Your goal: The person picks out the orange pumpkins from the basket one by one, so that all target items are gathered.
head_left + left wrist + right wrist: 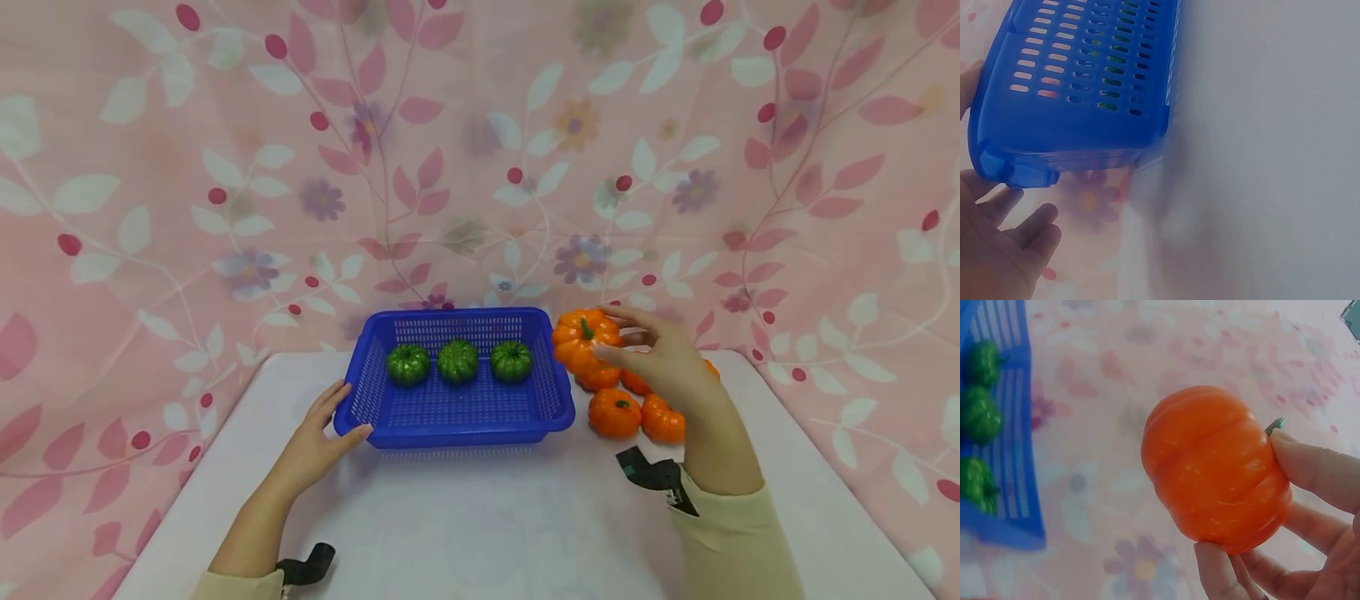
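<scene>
My right hand (663, 354) pinches an orange pumpkin (585, 340) with a green stem, raised at the basket's right end. In the right wrist view, the thumb lies by the stem of this pumpkin (1216, 469) and fingertips press its lower side. Three green pumpkins (457, 362) sit in a row inside the blue plastic basket (457, 437). At that basket's front left corner rests my left hand (311, 450), its fingers by the left rim and thumb at the front edge. The left wrist view shows its loosely bent fingers beside the corner.
Several more orange pumpkins (615, 413) lie on the white table (480, 517) right of the basket, some partly hidden by the right hand. Behind the table hangs a pink floral cloth (480, 167). Each wrist bears a black strap.
</scene>
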`<state>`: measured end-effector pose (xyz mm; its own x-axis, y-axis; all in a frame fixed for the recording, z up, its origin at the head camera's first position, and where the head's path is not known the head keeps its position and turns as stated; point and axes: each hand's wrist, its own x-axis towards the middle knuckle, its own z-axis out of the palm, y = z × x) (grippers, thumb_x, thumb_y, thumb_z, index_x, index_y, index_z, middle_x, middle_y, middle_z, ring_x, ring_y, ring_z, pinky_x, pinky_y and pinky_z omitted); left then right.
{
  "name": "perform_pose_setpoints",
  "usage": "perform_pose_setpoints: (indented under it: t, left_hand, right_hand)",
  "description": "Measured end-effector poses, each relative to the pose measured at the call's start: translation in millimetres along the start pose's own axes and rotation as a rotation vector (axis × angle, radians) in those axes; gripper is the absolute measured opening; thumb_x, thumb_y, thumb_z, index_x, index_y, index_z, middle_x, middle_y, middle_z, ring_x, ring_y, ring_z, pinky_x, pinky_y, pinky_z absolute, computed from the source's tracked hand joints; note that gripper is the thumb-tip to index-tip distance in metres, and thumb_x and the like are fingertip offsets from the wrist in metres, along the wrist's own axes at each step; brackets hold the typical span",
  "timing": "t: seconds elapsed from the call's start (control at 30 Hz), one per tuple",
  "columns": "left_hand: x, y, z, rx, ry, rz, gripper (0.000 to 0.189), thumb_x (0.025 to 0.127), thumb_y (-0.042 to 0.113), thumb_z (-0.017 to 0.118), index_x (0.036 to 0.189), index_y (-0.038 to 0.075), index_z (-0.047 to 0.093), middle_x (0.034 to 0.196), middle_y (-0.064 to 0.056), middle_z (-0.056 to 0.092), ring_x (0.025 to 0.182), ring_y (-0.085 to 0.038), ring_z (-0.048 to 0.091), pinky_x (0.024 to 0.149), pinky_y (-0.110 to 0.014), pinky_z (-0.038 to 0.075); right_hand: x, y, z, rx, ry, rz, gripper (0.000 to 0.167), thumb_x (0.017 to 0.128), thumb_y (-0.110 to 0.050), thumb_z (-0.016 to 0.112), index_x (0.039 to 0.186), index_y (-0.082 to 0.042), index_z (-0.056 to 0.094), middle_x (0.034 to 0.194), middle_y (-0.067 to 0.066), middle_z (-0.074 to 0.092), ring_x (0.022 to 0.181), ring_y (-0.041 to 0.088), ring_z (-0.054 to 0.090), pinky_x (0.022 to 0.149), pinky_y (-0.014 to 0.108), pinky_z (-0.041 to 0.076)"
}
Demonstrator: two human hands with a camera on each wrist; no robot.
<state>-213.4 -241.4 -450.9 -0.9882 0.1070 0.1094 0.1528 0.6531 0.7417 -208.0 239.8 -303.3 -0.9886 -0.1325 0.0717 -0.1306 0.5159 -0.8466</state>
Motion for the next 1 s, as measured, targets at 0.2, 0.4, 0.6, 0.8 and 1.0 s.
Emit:
perform_pose_setpoints:
  t: [0.2, 0.4, 0.6, 0.8, 1.0]
  left_hand:
    - [1.0, 0.2, 1.6, -0.006, -0.004, 0.008, 0.088, 0.092, 0.044, 0.071, 0.158, 0.005, 0.028, 0.166, -0.015, 0.015, 0.146, -0.048, 0.024, 0.114, -0.062, 0.027]
    - [3.0, 1.1, 4.4, -0.017, -0.011, 0.006, 0.090, 0.091, 0.048, 0.071, 0.158, 0.006, 0.028, 0.166, -0.014, 0.015, 0.147, -0.046, 0.023, 0.115, -0.061, 0.027]
    - [0.9, 0.7, 0.9, -0.002, -0.006, -0.009, 0.089, 0.092, 0.047, 0.070, 0.159, 0.008, 0.027, 0.166, -0.014, 0.014, 0.145, -0.048, 0.024, 0.114, -0.062, 0.028]
    - [-0.8, 0.6, -0.7, -0.014, -0.008, -0.007, 0.090, 0.092, 0.048, 0.070, 0.159, 0.008, 0.026, 0.166, -0.014, 0.013, 0.146, -0.049, 0.024, 0.114, -0.062, 0.027]
    - [-0.5, 0.6, -0.5, -0.011, -0.011, -0.010, 0.090, 0.092, 0.048, 0.070, 0.159, 0.008, 0.025, 0.166, -0.014, 0.013, 0.145, -0.050, 0.024, 0.113, -0.064, 0.027]
  right_hand:
    - [-15.5, 38.8, -29.7, -0.033, 0.099, 0.033, 0.070, 0.094, -0.044, 0.069, 0.155, -0.025, 0.041, 0.148, 0.018, 0.043, 0.127, 0.037, 0.046, 0.087, 0.039, 0.056]
    - [-27.0, 90.8, -54.1, -0.070, 0.190, 0.093, 0.077, 0.095, -0.047, 0.065, 0.157, -0.013, 0.034, 0.151, 0.029, 0.036, 0.129, 0.049, 0.046, 0.097, 0.065, 0.046]
    - [-35.3, 134.0, -62.0, -0.058, 0.247, 0.170, 0.081, 0.095, -0.046, 0.065, 0.156, -0.005, 0.031, 0.147, 0.035, 0.035, 0.128, 0.051, 0.046, 0.082, 0.033, 0.059]
    - [-40.4, 172.9, -70.3, 0.002, 0.297, 0.229, 0.083, 0.096, -0.042, 0.065, 0.155, 0.003, 0.027, 0.145, 0.040, 0.031, 0.094, 0.013, 0.063, 0.071, 0.021, 0.059]
    - [-43.1, 199.7, -77.1, 0.051, 0.331, 0.340, 0.081, 0.100, -0.038, 0.061, 0.155, 0.005, 0.021, 0.147, 0.041, 0.025, 0.105, 0.033, 0.061, 0.079, 0.035, 0.058]
